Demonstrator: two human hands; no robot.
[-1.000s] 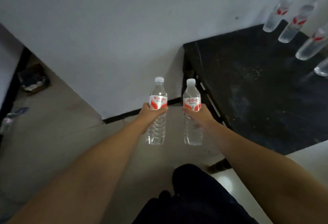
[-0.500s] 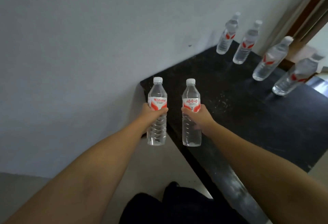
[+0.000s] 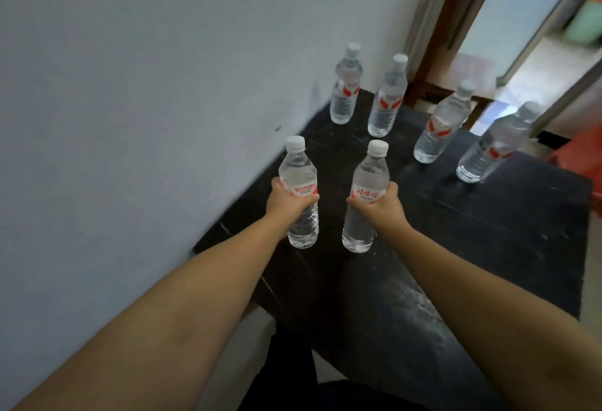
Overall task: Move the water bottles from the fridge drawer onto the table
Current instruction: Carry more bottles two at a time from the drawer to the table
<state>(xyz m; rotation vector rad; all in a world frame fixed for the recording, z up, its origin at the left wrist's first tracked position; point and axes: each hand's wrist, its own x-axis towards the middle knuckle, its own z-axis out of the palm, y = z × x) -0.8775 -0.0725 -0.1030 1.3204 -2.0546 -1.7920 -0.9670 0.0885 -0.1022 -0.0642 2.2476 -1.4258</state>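
My left hand [image 3: 286, 202] grips a clear water bottle [image 3: 299, 179] with a white cap and red label, held upright above the left part of the black table [image 3: 488, 231]. In my right hand [image 3: 381, 205] is a second bottle of the same kind [image 3: 368, 182], also upright, a short gap to the right of the first. Both bottle bases hang just above the tabletop. Several more bottles stand at the table's far side, among them one by the wall [image 3: 345, 84], one beside it [image 3: 387, 97] and one further right [image 3: 443, 123].
A grey wall [image 3: 130, 84] runs along the table's left side. Beyond the far edge are a brown door frame [image 3: 436, 35] and a bright doorway. A red object [image 3: 580, 156] sits low at the right. My dark-clothed legs [image 3: 293, 378] are at the table's near edge.
I have turned and stepped toward the table. Both held bottles now hang over the tabletop instead of beside its corner, and the standing bottles appear closer.
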